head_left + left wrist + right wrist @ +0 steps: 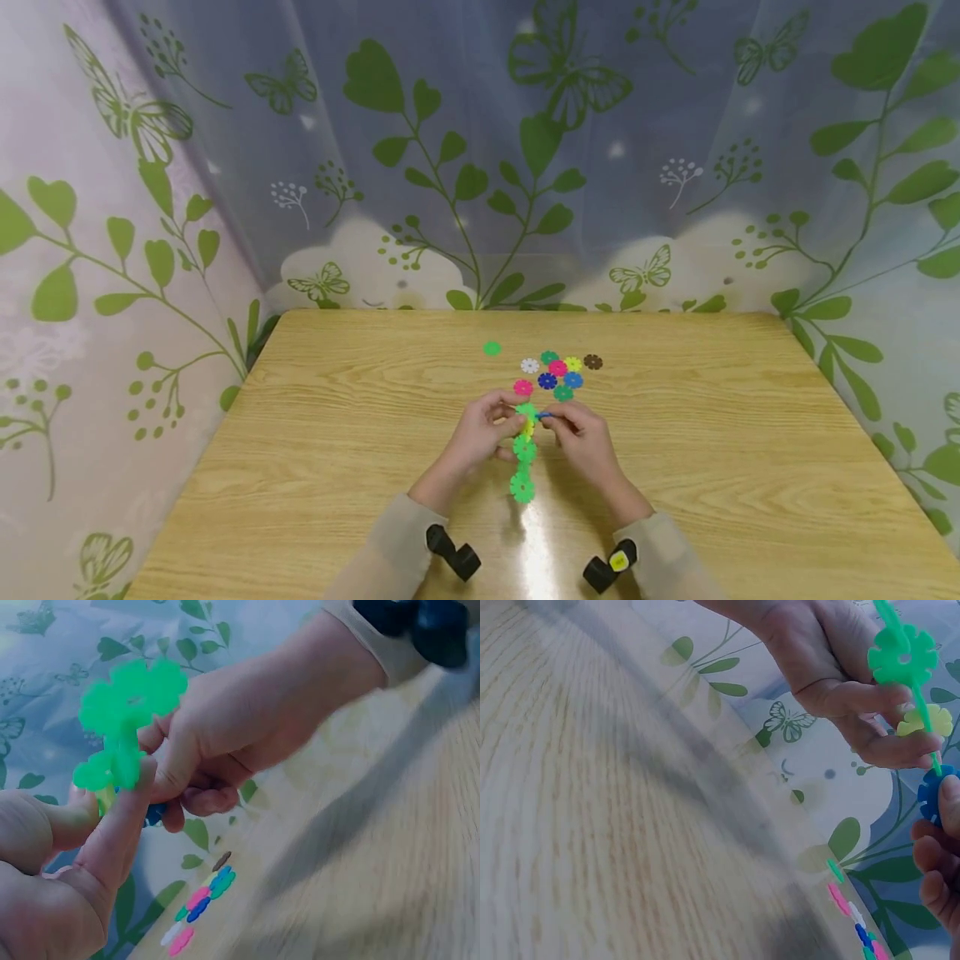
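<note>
My left hand (483, 429) grips a chain of interlocking plastic discs, bright green ones (524, 450) with a yellow disc (925, 721) among them. The chain hangs down toward me from the fingers, its lowest green disc (522, 487) above the tabletop. Between thumb and fingers, my right hand (587, 437) pinches a blue notched disc (932, 796) at the upper end of the chain. In the right wrist view this blue disc meets the edge of a green one; whether the slots are engaged I cannot tell. Fingers partly cover the yellow disc in the left wrist view.
Beyond the hands, several loose discs lie on the wooden table (337, 417), among them a pink one (523, 387), a white one (529, 366), a dark blue one (547, 381) and a brown one (593, 362). A green disc (492, 348) lies apart. Patterned curtains (465, 167) surround the table.
</note>
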`<state>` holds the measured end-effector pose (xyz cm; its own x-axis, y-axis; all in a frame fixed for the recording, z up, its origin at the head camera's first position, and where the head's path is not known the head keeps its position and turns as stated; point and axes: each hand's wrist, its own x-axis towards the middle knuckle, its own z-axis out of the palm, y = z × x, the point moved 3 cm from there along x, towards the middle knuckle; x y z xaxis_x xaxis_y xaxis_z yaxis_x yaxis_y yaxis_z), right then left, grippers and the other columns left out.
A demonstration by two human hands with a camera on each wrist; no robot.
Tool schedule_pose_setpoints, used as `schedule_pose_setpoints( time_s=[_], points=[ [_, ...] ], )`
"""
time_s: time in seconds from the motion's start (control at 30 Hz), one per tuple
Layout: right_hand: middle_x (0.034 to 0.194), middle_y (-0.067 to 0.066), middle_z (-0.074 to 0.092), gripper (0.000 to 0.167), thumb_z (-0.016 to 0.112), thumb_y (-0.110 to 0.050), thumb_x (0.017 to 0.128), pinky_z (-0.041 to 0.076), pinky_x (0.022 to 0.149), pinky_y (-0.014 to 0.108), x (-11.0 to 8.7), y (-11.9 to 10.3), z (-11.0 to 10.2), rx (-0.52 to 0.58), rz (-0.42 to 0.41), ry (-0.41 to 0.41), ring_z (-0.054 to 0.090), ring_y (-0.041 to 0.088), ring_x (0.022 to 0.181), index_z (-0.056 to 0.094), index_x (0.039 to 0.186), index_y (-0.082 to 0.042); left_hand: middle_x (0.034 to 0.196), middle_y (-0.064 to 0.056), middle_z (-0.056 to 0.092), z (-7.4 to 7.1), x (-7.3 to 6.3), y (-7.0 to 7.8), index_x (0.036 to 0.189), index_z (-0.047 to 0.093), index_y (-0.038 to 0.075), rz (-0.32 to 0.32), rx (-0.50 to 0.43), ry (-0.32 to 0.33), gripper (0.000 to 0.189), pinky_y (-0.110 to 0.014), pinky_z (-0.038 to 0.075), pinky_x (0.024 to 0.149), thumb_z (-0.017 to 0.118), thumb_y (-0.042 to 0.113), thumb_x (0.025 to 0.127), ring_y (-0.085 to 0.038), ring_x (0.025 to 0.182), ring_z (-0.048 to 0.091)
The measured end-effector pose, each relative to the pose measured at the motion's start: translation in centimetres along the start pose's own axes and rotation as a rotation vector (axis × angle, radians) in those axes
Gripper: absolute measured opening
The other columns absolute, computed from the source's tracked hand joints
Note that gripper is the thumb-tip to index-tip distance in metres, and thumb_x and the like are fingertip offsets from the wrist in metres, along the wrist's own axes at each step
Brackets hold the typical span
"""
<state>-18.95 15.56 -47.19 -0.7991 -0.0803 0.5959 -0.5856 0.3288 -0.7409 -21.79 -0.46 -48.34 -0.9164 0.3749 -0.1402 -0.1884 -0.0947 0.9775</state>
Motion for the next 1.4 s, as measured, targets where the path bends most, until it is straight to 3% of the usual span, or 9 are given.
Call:
schedule_pose_setpoints(
  time_s=[0.13,0.43,0.57,0.7,0.83,0.97,1.1,1.3,1.4],
  points=[
    [0.068,0.019,0.059,0.014,0.061,0.022,0.076,0.044,0.042,0.02,0.5,-1.8,-0.2,0.009,-0.034,-0.01,0.049,0.026,0.048,0.065,0.079,0.009,0.09,-0.009,0.054,0.0,0.0,0.3,0.114,0.06,0.007,-0.031,-0.066,-0.021,0.028,-0.029,0.057,0.048,0.062,0.002,0.087,-0.013,0.068,0.058],
    [0.065,0.017,0.055,0.017,0.062,0.024,0.074,0.041,0.039,0.016,0.6,-2.3,0.2,0.028,-0.064,0.036,0.048,0.026,0.045,0.065,0.078,0.008,0.085,-0.004,0.052,0.1,0.0,0.3,0.115,0.057,0.003,-0.039,-0.158,-0.044,0.027,-0.025,0.054,0.044,0.057,-0.004,0.088,-0.015,0.068,0.06],
    [0.066,0.016,0.055,0.014,0.062,0.021,0.076,0.042,0.04,0.017,0.7,-2.5,0.2,0.021,-0.02,0.033,0.05,0.027,0.047,0.066,0.08,0.008,0.087,-0.007,0.052,0.3,0.2,0.2,0.117,0.053,-0.001,-0.026,-0.186,-0.038,0.03,-0.025,0.054,0.044,0.059,-0.003,0.087,-0.012,0.07,0.053],
    [0.069,0.019,0.057,0.01,0.062,0.017,0.079,0.045,0.042,0.018,0.8,-2.6,0.1,-0.001,0.027,0.015,0.052,0.03,0.05,0.066,0.083,0.008,0.09,-0.008,0.056,0.2,0.2,0.2,0.12,0.051,-0.002,-0.028,-0.179,-0.03,0.033,-0.021,0.051,0.041,0.06,0.003,0.089,-0.012,0.068,0.056],
    [0.072,0.018,0.058,0.01,0.062,0.016,0.079,0.048,0.045,0.019,0.7,-2.7,-0.1,-0.007,0.04,0.005,0.053,0.032,0.054,0.065,0.085,0.009,0.096,-0.014,0.062,0.3,0.0,0.1,0.123,0.054,0.008,-0.027,-0.16,-0.047,0.031,-0.022,0.052,0.042,0.056,0.009,0.093,-0.023,0.071,0.066],
    [0.078,0.02,0.061,0.008,0.063,0.012,0.081,0.051,0.05,0.02,0.7,-2.7,-0.2,0.018,0.088,0.0,0.055,0.02,0.059,0.065,0.088,0.008,0.105,-0.026,0.06,0.3,-0.1,0.1,0.126,0.052,0.011,-0.025,-0.217,-0.08,0.033,-0.028,0.056,0.047,0.055,0.013,0.094,-0.031,0.078,0.068],
    [0.08,0.021,0.062,0.006,0.063,0.009,0.083,0.053,0.052,0.023,0.7,-2.5,-0.1,0.035,0.106,-0.011,0.054,0.009,0.064,0.064,0.089,0.008,0.104,-0.026,0.062,0.3,-0.3,0.2,0.128,0.05,0.009,-0.028,-0.26,-0.106,0.037,-0.032,0.058,0.05,0.059,0.016,0.092,-0.031,0.078,0.068],
    [0.079,0.014,0.063,0.011,0.064,0.01,0.082,0.05,0.048,0.021,0.1,-0.1,0.2,0.031,0.075,-0.024,0.054,0.023,0.057,0.066,0.091,0.004,0.101,-0.022,0.063,0.1,-0.4,0.2,0.125,0.052,0.01,-0.028,-0.259,-0.111,0.033,-0.033,0.058,0.05,0.057,0.014,0.093,-0.038,0.083,0.066],
    [0.08,0.007,0.063,0.011,0.067,0.003,0.082,0.049,0.049,0.02,-0.1,1.0,0.2,-0.017,0.119,-0.031,0.054,0.02,0.059,0.068,0.092,-0.003,0.101,-0.025,0.062,-0.1,-0.4,0.1,0.124,0.053,0.01,-0.021,-0.25,-0.096,0.03,-0.037,0.058,0.052,0.056,0.013,0.094,-0.039,0.083,0.065]
  ],
)
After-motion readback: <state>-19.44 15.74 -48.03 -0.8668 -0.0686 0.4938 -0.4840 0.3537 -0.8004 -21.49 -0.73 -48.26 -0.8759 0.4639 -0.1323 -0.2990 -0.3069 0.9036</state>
